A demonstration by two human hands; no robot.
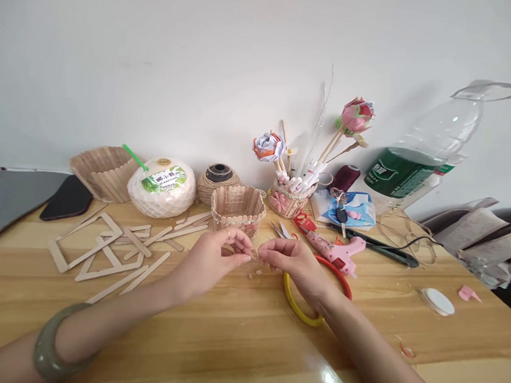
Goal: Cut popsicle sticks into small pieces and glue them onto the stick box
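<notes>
At table centre, my left hand and right hand are meeting, fingertips of both pinching a small wooden piece between them, too small to identify further. Just beyond is sitting a stick basket; a yellow ring is lying under my right wrist, a pink glue gun further right.

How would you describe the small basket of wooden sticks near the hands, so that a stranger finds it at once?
Start from the white coconut at the back of the wooden table. Just to its right, in front of the twine ball, stands the small stick basket. Unlike the larger fan-shaped stick basket left of the coconut, it is squarish, with upright sides.
</notes>
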